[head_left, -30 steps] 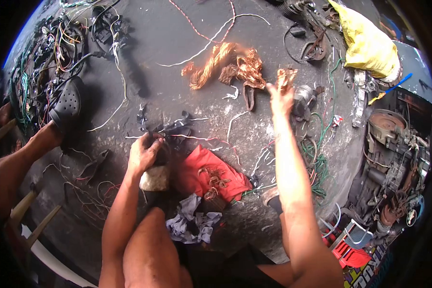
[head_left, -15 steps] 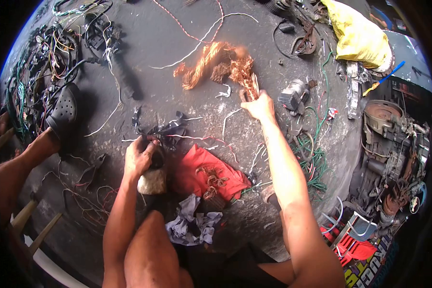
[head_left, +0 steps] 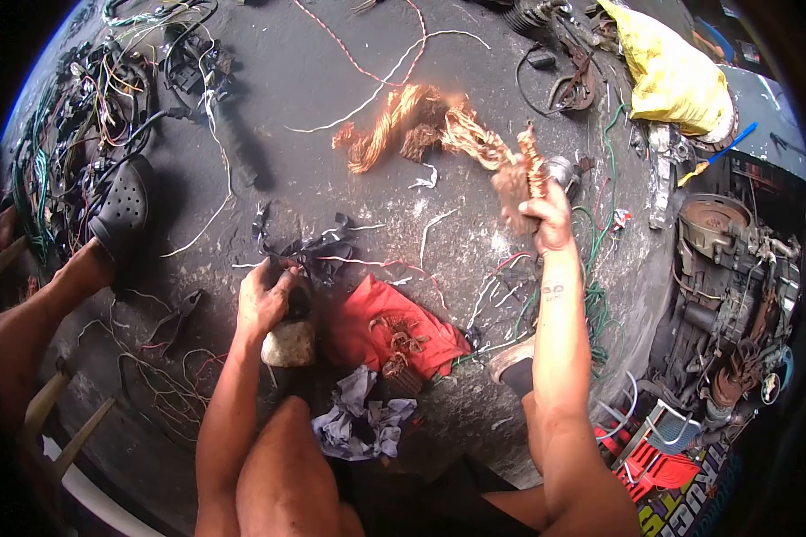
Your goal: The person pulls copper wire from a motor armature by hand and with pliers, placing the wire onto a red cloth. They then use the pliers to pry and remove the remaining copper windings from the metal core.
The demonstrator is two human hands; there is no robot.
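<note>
My right hand [head_left: 551,217] is closed on one end of a bundle of bare copper wire [head_left: 479,141]. The bundle stretches left from the hand across the floor in a twisted heap. My left hand [head_left: 267,295] is closed at a dark object [head_left: 301,300], mostly hidden by the fingers, beside a pale stone-like block [head_left: 288,345]. Black strips [head_left: 327,246] and a thin red-and-white wire [head_left: 376,262] lie just beyond that hand. A red cloth [head_left: 372,313] with brownish wire scraps [head_left: 401,345] on it lies between my arms.
Tangled wire harnesses [head_left: 107,98] cover the upper left, near another person's black clog [head_left: 121,206]. A crumpled grey cloth [head_left: 358,421] lies near my knee. At right are a yellow sack [head_left: 676,76], green wires [head_left: 600,309] and engine parts [head_left: 725,242].
My right hand has moved right and slightly toward me, pulling the copper bundle's end with it. The bundle is now more stretched out. My left hand has barely moved.
</note>
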